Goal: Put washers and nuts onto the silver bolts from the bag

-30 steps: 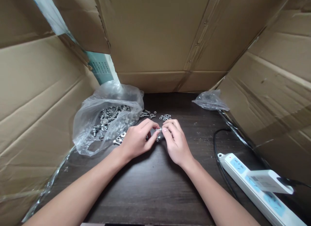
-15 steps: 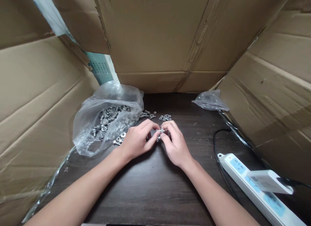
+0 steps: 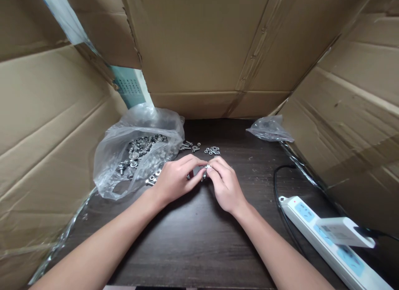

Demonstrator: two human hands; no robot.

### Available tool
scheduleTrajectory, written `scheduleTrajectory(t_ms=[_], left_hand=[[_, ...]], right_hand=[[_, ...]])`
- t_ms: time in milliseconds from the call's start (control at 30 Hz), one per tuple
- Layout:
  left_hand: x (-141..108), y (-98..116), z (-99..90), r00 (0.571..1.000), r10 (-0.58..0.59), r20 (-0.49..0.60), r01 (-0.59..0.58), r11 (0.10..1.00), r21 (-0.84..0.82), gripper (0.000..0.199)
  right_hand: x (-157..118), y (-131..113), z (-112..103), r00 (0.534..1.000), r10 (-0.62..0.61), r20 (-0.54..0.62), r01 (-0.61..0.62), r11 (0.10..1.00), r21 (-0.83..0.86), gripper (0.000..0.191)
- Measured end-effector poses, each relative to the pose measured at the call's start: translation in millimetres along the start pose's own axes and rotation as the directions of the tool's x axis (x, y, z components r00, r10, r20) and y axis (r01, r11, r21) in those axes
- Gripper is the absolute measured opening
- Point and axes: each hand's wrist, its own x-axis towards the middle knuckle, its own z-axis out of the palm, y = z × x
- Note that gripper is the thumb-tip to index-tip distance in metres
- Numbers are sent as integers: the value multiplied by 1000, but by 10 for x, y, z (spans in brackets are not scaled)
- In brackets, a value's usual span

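Over the dark table, a small silver bolt [image 3: 205, 167] lies roughly level between my two hands. My left hand [image 3: 177, 176] pinches its thin left end between thumb and fingertips. My right hand [image 3: 226, 182] is closed on the wider right end; whether that part is the bolt's head or a nut on it I cannot tell, as the fingers partly cover it. Just below the fingertips another small metal fastener [image 3: 203, 177] rests on the table. Bolts and nuts [image 3: 151, 180] lie close to my left wrist, partly hidden by the hand.
A clear plastic bag [image 3: 106, 165] full of bolts [image 3: 140, 151] lies open at left. Behind my hands are loose bolts [image 3: 186, 146] and a cluster of nuts [image 3: 213, 151]. A smaller bag [image 3: 270, 130] sits back right, a power strip [image 3: 333, 244] front right. Cardboard walls [image 3: 202, 53] surround the table.
My right fingers have shifted slightly and now cover more of the bolt's wider end. My left hand has barely moved and keeps its pinch.
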Motion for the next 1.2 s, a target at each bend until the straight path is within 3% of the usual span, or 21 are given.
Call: scheduleTrajectory(t_ms=[267,433,900,1200], left_hand=[[-4,-32,38,997,55,-47,-52,996,78,14],[-3,-15,21,999,40,-33,-36,993,112,14],[7,42,-16,989,-69,134,46,985,165,16],[7,26,-15,987,-64,149,45,990,131,14]], right_hand=[[3,9,-6,1000,0,-15,0,1000,-9,34],[1,-4,0,1000,3,-12,-4,999,-42,27],[2,-15,1,999,-52,11,53,998,-36,19],[4,-43,-1,998,-57,36,58,998,-13,21]])
